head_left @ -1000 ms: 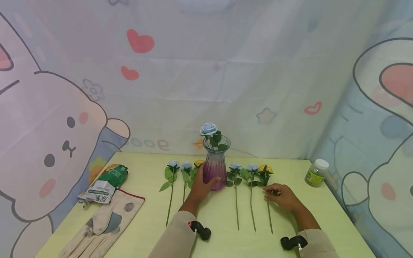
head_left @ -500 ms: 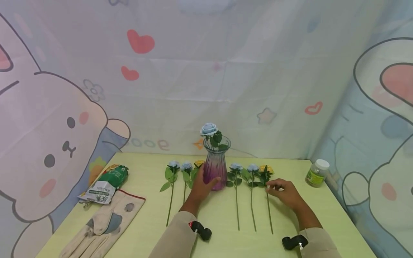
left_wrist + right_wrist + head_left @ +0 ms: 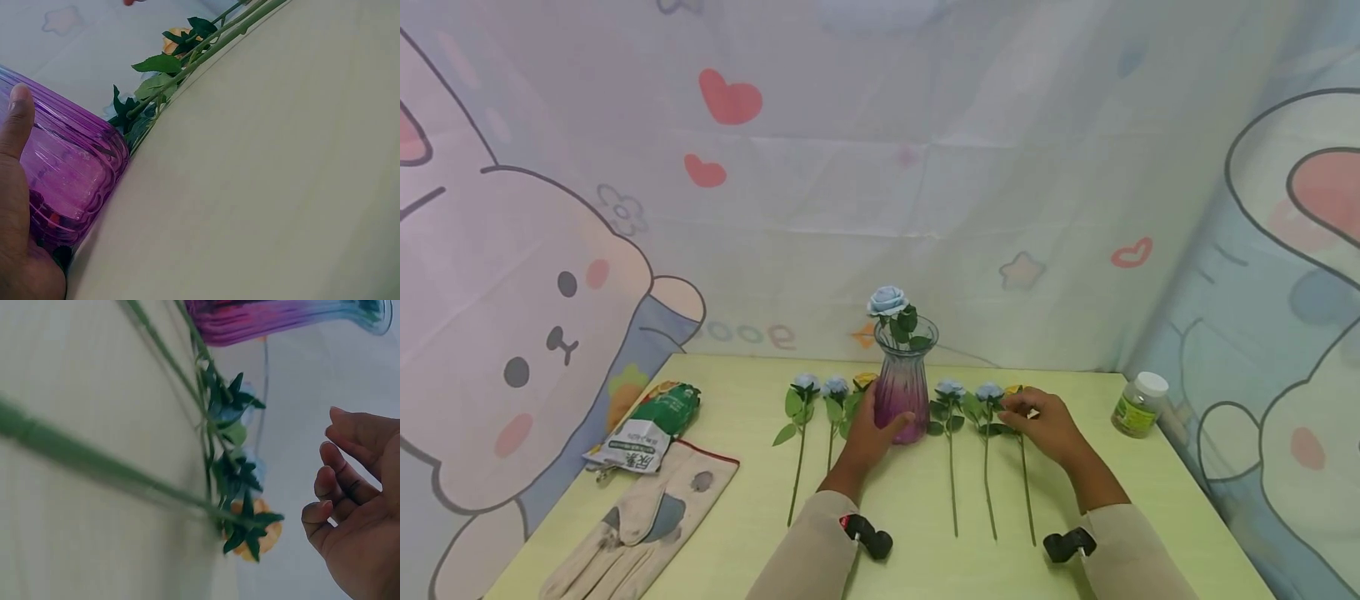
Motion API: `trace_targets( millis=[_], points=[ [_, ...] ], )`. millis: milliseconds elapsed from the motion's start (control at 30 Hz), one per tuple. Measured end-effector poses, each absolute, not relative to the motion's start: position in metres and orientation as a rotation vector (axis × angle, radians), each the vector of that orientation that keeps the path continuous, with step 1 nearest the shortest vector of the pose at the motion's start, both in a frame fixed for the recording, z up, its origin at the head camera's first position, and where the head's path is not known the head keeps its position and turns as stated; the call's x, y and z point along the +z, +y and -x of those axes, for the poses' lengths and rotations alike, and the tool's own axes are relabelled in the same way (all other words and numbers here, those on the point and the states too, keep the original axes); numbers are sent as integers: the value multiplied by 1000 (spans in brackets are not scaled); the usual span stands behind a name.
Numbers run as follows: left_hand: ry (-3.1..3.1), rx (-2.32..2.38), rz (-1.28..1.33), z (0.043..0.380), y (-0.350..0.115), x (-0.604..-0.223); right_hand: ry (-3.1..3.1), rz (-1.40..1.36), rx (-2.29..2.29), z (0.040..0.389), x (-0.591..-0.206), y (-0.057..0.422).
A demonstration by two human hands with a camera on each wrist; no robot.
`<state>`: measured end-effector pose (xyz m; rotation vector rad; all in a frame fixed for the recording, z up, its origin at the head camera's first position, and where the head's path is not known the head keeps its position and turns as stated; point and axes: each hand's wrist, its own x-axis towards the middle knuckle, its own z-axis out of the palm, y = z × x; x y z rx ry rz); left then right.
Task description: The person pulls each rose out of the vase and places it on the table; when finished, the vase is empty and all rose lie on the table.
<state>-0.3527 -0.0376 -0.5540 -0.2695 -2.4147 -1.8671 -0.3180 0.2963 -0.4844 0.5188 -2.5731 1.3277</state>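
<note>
My left hand (image 3: 867, 437) grips the lower body of a purple glass vase (image 3: 904, 392); in the left wrist view the thumb lies along the vase wall (image 3: 75, 175). One blue rose (image 3: 887, 301) stands in the vase, leaning left. My right hand (image 3: 1047, 423) is over the right-hand group of flowers, near a yellow rose (image 3: 1013, 389) that it partly covers. In the right wrist view the fingers are loosely bent, with nothing between them, apart from the yellow rose (image 3: 270, 536) and its stem. Two blue roses (image 3: 950, 388) lie beside it.
Left of the vase lie two blue roses (image 3: 806, 382) and a yellow rose (image 3: 864, 380). A green and white packet (image 3: 655, 425) and a work glove (image 3: 647, 525) lie at the table's left. A white-capped jar (image 3: 1138, 406) stands near the right edge.
My right hand has moved up and slightly left, from the yellow rose's stem to over its bloom. The left hand and the vase have not moved.
</note>
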Motion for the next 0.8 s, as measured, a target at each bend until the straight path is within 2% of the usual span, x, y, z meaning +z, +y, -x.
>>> trace_targets(
  millis=[467,800],
  points=[
    [-2398,-1889,285,350,-37,-549,-2440,-417,1467,331,-432,239],
    [-2384,-1917,273,352,-37,-553,-2306,-316,1770,336,-399,202]
  ],
)
